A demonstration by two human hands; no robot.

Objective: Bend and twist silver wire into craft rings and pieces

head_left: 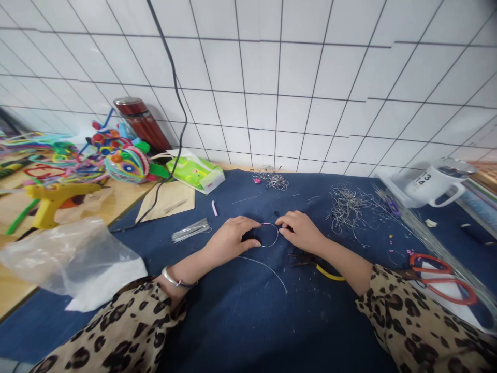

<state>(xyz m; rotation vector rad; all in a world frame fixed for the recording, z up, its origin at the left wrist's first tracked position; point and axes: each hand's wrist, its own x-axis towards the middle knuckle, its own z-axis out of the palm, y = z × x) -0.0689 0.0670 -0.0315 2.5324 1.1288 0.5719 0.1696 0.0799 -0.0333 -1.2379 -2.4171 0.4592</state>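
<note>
A thin wire loop (278, 239) with a few small pink beads along its top is held between my two hands, just above the dark blue cloth (248, 321). My left hand (232, 238) has its thumb and fingertips at the loop's left side, thumb low and fingers high. At the right side, my right hand (302, 231) pinches the loop with bent fingers. A loose length of wire (267, 267) curves over the cloth below the left hand. Under the right forearm lie pliers with a yellow handle (330, 273), partly hidden.
Tangled wire (347, 207) and red-handled scissors (452, 282) lie to the right, near a white mug (438, 184). On the left are a bundle of cut wires (190, 230), a plastic bag (77, 254), a yellow glue gun (48, 202) and a red flask (142, 122). A black cable (180, 103) hangs down.
</note>
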